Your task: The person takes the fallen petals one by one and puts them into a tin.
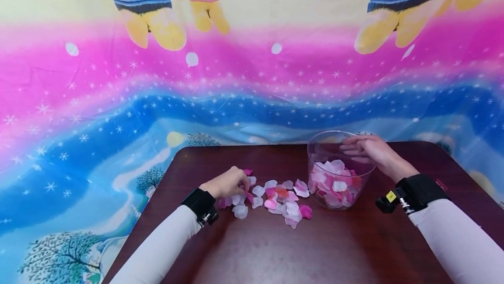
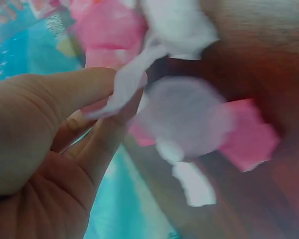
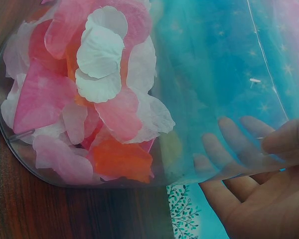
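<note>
My left hand [image 1: 229, 183] is over the left part of a loose spread of fabric petals [image 1: 291, 208] on the table. In the left wrist view, its thumb and fingers pinch a pale whitish petal [image 2: 128, 82]. Blurred white and pink petals lie beyond it. To the right stands a clear plastic bucket [image 1: 341, 131], its lower part filled with pink, white and orange petals [image 3: 45, 94]. My right hand [image 1: 374, 150] holds the bucket by the right side of its rim; several fingers show through the clear wall, with the thumb at the rim.
The dark reddish-brown table [image 1: 260, 253] has rounded far corners. Behind it hangs a printed cloth [image 1: 252, 69] with bears and snowflakes. A black wrist strap with a small camera [image 1: 387, 203] sits on each forearm.
</note>
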A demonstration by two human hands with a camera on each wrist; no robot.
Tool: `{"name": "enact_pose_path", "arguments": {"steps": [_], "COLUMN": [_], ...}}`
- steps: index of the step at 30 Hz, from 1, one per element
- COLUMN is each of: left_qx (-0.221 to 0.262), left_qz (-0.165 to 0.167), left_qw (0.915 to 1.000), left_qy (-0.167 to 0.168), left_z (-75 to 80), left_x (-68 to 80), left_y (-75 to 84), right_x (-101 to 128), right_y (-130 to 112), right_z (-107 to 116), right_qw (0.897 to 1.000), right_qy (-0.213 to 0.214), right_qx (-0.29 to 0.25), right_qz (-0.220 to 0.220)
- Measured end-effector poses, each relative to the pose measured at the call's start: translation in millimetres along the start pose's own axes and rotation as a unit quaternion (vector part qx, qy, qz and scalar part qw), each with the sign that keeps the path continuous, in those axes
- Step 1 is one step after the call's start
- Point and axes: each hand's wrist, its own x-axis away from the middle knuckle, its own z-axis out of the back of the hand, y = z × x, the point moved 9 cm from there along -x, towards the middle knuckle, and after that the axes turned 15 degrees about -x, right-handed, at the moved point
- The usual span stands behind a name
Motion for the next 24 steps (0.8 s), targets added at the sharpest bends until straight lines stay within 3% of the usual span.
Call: {"name": "enact_pose_path", "arguments": {"steps": [9,16,20,24], "left_qx": [-0.033,-0.05,-0.057,-0.047], "left_qz": [-0.042,-0.094,-0.129,-0.149], "left_qw": [0.9974,0.9921,0.9877,0.9851], "left_qy": [0.047,0.066,0.068,0.073], "left_z": [72.0,134.7,154.0,157.8], "left_x": [-22.8,-67.5,-92.9,-115.1], "left_y": [30.5,85.9,122.7,148.7], "right_x": [-1,4,5,2], "right_y": [2,2,2,1], "right_z": [0,4,2,0], "right_qw": [1.0,1.0,1.0,1.0], "right_qy": [0.005,0.009,0.012,0.015], "right_qx": [0.003,-0.006,-0.008,-0.016], "right_qz": [-0.004,-0.002,-0.001,-0.003]}}
